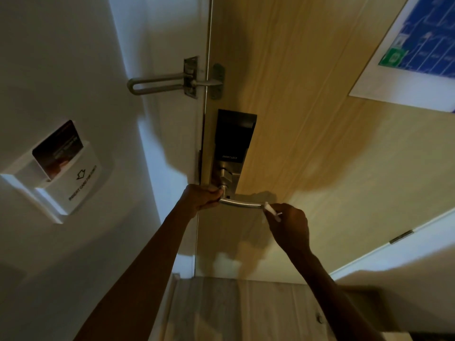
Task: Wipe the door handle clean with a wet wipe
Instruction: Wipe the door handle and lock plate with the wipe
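A silver lever door handle [242, 203] sticks out to the right from a black and silver smart lock [231, 146] on a light wooden door [307, 119]. My left hand [200, 198] is closed around the handle's base next to the lock plate. My right hand [289, 225] holds a bunched white wet wipe [270, 210] pinched in its fingers, and the wipe touches the free tip of the lever. Most of the wipe is hidden inside the hand.
A metal swing-bar door guard [172, 81] spans the frame and door above the lock. A white key-card holder [61, 173] with a card in it is on the left wall. A blue evacuation plan [418, 45] hangs at upper right. Wood floor [234, 311] lies below.
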